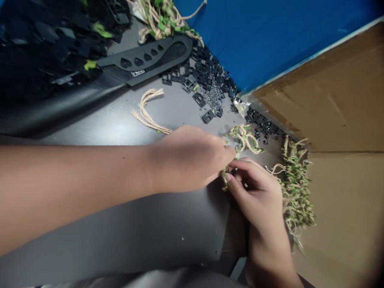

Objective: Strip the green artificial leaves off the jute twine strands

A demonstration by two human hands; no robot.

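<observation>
A knot of leafy jute twine (244, 138), pale fibre threaded with small green leaves, sits on the grey tabletop (120, 240) at the middle right of the view, between the 2 hands. The left hand (187, 160) comes in from 9 o'clock, its fingers pinched narrowly on the twine. The right hand (258, 196) rises from 5 o'clock, its fingers curled tightly around the strands.

A bare twine loop (147, 112) lies at 10 o'clock. Black plastic clips (207, 80) are scattered at 11 o'clock, beyond them a black slotted strip (144, 60). A leafy twine bundle (295, 192) lies at 3 o'clock against brown cardboard (339, 100).
</observation>
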